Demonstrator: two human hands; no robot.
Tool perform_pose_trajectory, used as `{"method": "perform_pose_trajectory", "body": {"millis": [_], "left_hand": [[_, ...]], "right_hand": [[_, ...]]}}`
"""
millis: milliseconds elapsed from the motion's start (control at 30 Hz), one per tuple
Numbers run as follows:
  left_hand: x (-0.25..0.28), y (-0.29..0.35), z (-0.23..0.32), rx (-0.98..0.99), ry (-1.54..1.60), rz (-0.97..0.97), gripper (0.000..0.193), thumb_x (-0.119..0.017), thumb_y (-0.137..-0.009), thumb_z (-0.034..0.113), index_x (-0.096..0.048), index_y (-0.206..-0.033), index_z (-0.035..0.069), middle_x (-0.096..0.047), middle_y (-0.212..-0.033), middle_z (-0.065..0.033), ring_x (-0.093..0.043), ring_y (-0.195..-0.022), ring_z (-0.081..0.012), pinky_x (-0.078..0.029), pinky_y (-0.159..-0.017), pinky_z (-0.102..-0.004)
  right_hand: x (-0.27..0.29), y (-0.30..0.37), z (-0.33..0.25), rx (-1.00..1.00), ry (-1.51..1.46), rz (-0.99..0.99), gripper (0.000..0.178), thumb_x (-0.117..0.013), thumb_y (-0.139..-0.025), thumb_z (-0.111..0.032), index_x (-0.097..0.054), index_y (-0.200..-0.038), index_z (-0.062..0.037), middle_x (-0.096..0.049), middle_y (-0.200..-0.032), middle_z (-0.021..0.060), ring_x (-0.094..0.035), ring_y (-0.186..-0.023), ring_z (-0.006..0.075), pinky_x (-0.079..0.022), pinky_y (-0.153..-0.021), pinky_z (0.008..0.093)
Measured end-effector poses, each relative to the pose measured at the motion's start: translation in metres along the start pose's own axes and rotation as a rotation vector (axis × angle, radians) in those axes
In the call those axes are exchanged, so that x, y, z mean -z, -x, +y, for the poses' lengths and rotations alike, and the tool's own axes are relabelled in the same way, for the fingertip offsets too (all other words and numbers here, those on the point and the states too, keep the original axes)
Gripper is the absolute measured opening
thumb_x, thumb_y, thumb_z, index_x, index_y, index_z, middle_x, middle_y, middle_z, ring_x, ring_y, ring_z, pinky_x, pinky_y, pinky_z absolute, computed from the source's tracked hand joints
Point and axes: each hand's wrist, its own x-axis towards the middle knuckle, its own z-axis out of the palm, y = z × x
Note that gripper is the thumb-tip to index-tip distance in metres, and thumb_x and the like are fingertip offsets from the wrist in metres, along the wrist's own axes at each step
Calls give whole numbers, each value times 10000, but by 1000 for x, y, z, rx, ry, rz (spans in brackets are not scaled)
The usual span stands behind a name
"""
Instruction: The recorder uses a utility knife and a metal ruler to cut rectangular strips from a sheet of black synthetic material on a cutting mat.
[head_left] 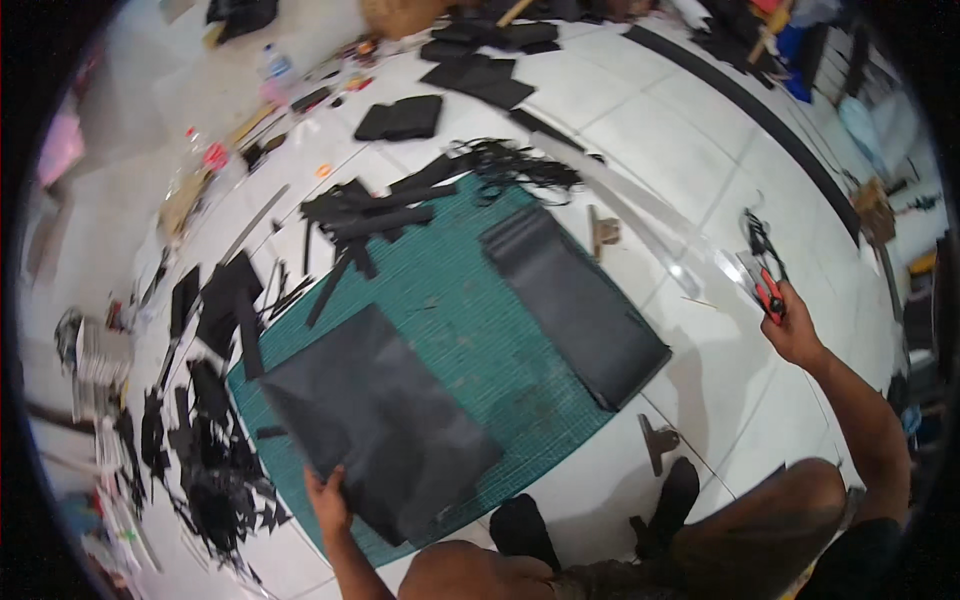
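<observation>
My left hand [332, 500] pinches the near-left edge of a large black sheet [385, 410], which lies on the left part of a green cutting mat [455, 290]. Off to the right, above the tiled floor, my right hand [797, 328] is closed around a red and black utility knife [769, 297], its blade pointing up and left. A long shiny metal ruler [650, 205] slants across the floor, its near end close to the knife. On the mat's right side rests a neat stack of black rectangular pieces [580, 310].
Two metal clips, one [604, 232] beyond the stack and another [657, 442] near my foot, lie on the floor. Black strips [365, 215] cover the mat's far-left edge. Black scraps [215, 490] lie at left. A long black strip [750, 110] curves along the far right.
</observation>
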Motion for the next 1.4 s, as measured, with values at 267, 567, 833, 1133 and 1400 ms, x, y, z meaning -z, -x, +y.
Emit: {"method": "perform_pose_trajectory", "body": {"millis": [267, 567, 833, 1133, 1400], "left_hand": [[-76, -1, 182, -373, -551, 91, 654, -640, -851, 61, -355, -1435, -15, -528, -1311, -150, -520, -1147, -222, -368, -1025, -313], [-237, 68, 311, -622, -384, 24, 661, -657, -834, 138, -398, -1435, 39, -528, -1321, -150, -522, -1165, -258, -381, -1015, -343], [-507, 84, 293, -598, -115, -628, 627, -707, -818, 154, -428, -1359, 5, -575, -1245, -137, -572, -1102, -231, -442, -981, -336], [-767, 85, 140, -146, 296, -836, 434, -670, -829, 49, -441, -1193, -13, -574, -1159, -173, -566, -1040, -266, -468, -902, -376], [-632, -1, -3, -636, -552, 85, 572, -737, -806, 199, -498, -1235, -93, -512, -1199, -228, -501, -1102, -346, -394, -971, -463]], "right_hand": [[-76, 124, 100, -460, -189, 344, 231, -554, -734, -1, -411, -913, -35, -411, -768, 83, -420, -697, 201, -411, -649, 334], [-151, 173, 178, -571, -232, 531, 222, -581, -735, 14, -441, -902, -25, -459, -832, 145, -492, -758, 309, -426, -713, 398], [-168, 174, 204, -646, -31, 695, 201, -605, -795, -13, -438, -905, -4, -449, -863, 157, -501, -794, 307, -427, -751, 379], [-168, 171, 196, -805, -298, 707, 265, -618, -818, -4, -481, -1044, 17, -465, -936, 149, -511, -883, 291, -430, -822, 375], [-152, 175, 201, -794, -134, 550, 300, -640, -825, -36, -494, -1082, 18, -484, -1034, 177, -486, -1007, 362, -401, -896, 431]]}}
